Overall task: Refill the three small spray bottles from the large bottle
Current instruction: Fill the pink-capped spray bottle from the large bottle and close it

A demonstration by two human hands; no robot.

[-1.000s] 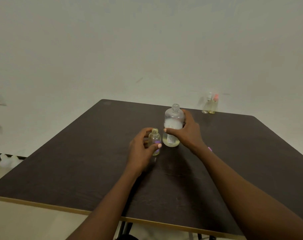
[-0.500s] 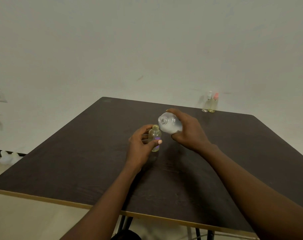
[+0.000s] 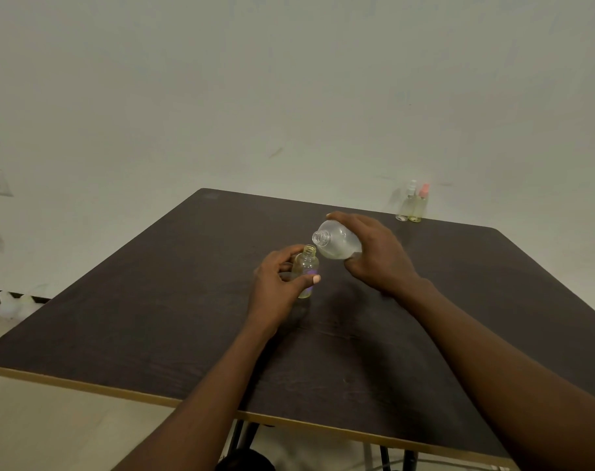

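Steadying the small bottle (image 3: pixel 307 266) with your left hand (image 3: pixel 278 283), you keep it upright on the table (image 3: pixel 153 300) so its open neck stays put under the pour; thumb and fingers are wrapped around its body, with the thumb tip across the front. Your right hand (image 3: pixel 379 254) is closed around the large bottle (image 3: pixel 335 240), gripping it from behind and tipped well over on its side, so that the uncapped mouth points toward 9 o'clock and slightly down. That tilt looks meant to bring the liquid to the neck, though I cannot tell whether anything is flowing yet.

From your left hand, the large bottle's mouth sits at about 1 o'clock, just above and beside the small bottle's rim, close but seemingly not touching. From your right hand, the small bottle lies at roughly 8 o'clock, near. A pale yellowish tint shows in the small bottle; how full it is I cannot judge.

Two more small spray bottles (image 3: pixel 412 207), capped with their sprayers, stand side by side at the far edge of the table, around 1 o'clock from your right hand and well apart. With their tops on and standing out of the way, I judge they are either done or waiting.
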